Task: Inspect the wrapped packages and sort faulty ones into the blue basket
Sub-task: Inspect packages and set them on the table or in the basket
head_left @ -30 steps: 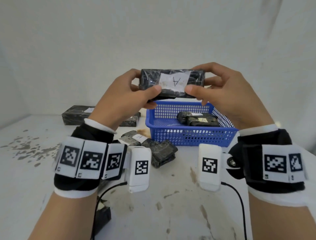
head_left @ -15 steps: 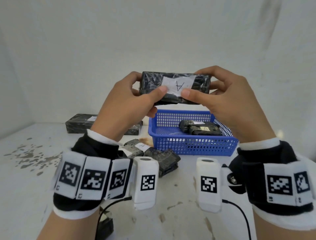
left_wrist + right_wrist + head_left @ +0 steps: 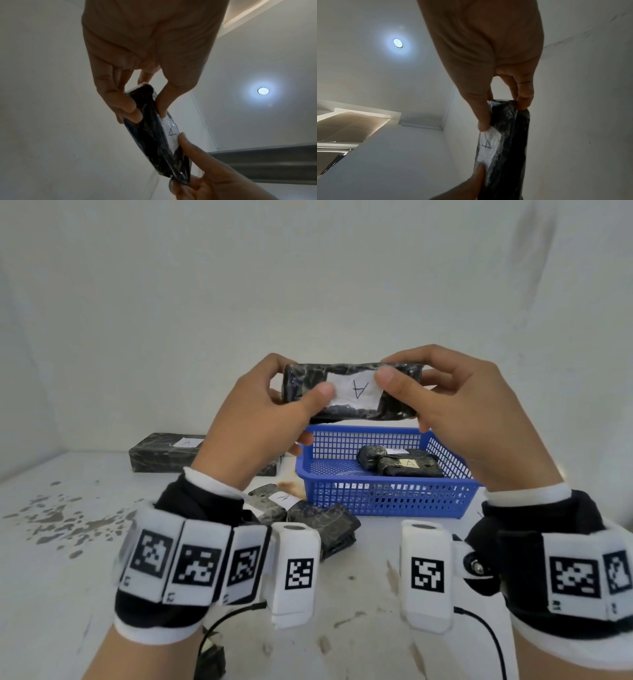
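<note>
Head view: a black wrapped package [image 3: 351,392] is held up in the middle of the frame, above the blue basket [image 3: 383,498], by both hands. The left hand [image 3: 253,426] grasps its left end, thumb laid on the front face at the edge of the white label [image 3: 354,390] and fingers curled behind; the right hand [image 3: 469,419] grasps the right end in the same way, its thumb at the label's upper right corner. In the left wrist view the package is seen pinched between thumb and fingers near one end, and in the right wrist view likewise. Both wrists are raised and bent so that the labelled face is turned toward the head camera. The step in hand appears to be inspection, and it is best done by keeping the thumbs off the label, turning the package slowly so each face and seam of the wrap is shown, and holding it by the ends only. No tear can be made out here. Two wrapped packages [image 3: 400,465] already lie in the basket; others [image 3: 301,511] lie on the table [image 3: 51,559] at centre and one [image 3: 164,451] at mid left.
</note>
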Demonstrator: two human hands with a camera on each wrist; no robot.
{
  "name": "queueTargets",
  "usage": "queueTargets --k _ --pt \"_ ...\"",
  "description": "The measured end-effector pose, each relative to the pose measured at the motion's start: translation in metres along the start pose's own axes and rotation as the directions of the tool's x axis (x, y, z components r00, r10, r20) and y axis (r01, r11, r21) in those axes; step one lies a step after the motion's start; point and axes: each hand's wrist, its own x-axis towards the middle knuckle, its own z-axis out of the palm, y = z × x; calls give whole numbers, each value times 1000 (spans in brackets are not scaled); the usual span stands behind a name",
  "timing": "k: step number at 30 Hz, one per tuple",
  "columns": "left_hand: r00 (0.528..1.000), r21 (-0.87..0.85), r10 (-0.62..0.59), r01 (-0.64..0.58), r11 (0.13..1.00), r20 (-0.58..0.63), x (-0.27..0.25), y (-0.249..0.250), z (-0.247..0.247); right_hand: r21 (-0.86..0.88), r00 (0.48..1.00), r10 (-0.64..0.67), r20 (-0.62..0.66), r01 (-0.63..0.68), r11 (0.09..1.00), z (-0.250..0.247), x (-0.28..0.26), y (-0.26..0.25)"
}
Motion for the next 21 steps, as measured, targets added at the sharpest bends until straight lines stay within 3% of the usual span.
queueTargets --k 7,16,21 --pt "997 49 49 -46 998 -54 -4 4 6 1 1000 -28 -1 28 1000 -1 -1 -4" --pt "1000 -268 -6 8 963 8 1 3 -3 155 999 37 32 -41 987 -2 0 -4" --pt "998 -302 -64 70 951 30 0 6 -2 107 998 65 23 -67 992 0 0 -4"
